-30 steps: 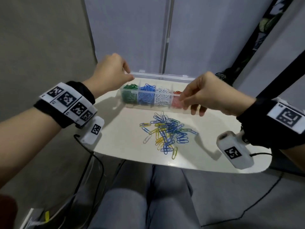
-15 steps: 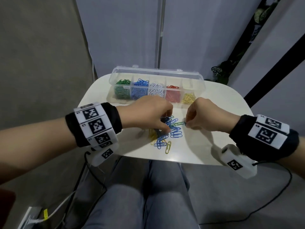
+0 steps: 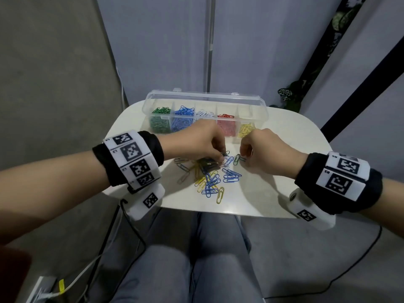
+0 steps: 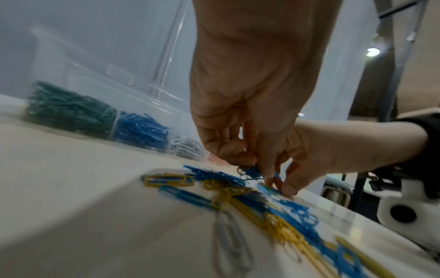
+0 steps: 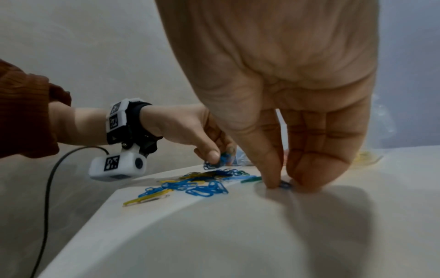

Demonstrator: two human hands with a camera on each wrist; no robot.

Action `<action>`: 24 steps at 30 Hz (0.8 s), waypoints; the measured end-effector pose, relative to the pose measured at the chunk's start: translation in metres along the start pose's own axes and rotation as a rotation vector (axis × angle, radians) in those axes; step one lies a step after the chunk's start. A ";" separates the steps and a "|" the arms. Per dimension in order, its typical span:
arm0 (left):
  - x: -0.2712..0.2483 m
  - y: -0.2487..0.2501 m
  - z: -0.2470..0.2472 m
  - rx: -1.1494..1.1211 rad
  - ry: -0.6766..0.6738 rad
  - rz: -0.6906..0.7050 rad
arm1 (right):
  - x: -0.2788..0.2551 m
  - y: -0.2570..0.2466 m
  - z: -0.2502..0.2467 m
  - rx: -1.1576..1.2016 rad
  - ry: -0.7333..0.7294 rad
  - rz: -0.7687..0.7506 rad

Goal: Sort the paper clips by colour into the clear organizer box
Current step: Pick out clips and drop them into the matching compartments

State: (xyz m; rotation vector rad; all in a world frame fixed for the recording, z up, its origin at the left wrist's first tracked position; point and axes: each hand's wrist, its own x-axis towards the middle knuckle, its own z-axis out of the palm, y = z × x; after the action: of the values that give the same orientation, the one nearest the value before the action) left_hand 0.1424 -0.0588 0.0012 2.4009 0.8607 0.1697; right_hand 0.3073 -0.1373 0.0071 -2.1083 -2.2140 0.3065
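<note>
The clear organizer box [image 3: 261, 110] stands open at the back of the white table [image 3: 284, 171], holding green, blue, white, red and yellow clips in separate compartments. A loose pile of blue and yellow paper clips [image 3: 215, 182] lies in front of it. My left hand [image 3: 222, 157] is at the pile's far edge and pinches a small bunch of blue clips [image 4: 252, 172] just above the table. My right hand [image 3: 243, 158] is down on the table, thumb and fingers pinching one blue clip [image 5: 284, 184]. A green clip [image 3: 236, 159] lies beside it.
The table's rounded front edge [image 3: 218, 209] is close to my lap. Cables run along the floor on both sides. A dark leaning bar [image 3: 360, 88] and a plant stand at the back right. A grey clip [image 4: 232, 244] lies apart near the pile's left side.
Both hands came down from the organizer box to the loose pile. Since half a second ago they have stayed there, and the left now holds blue clips.
</note>
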 end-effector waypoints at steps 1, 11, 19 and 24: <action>-0.001 -0.001 -0.003 -0.099 -0.002 -0.037 | 0.001 0.001 0.001 -0.004 0.008 -0.011; -0.012 -0.010 -0.020 -0.642 -0.064 -0.268 | 0.017 0.007 -0.003 0.147 0.026 0.025; -0.016 -0.013 -0.023 -0.645 -0.096 -0.266 | 0.021 -0.023 -0.030 0.964 -0.086 0.098; -0.022 -0.015 -0.023 -0.649 -0.138 -0.231 | 0.026 -0.026 -0.027 0.931 -0.230 0.161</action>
State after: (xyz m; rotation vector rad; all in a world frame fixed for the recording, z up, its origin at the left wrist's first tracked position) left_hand 0.1097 -0.0520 0.0136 1.6805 0.8507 0.1605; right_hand 0.2848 -0.1098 0.0363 -1.7307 -1.4778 1.3306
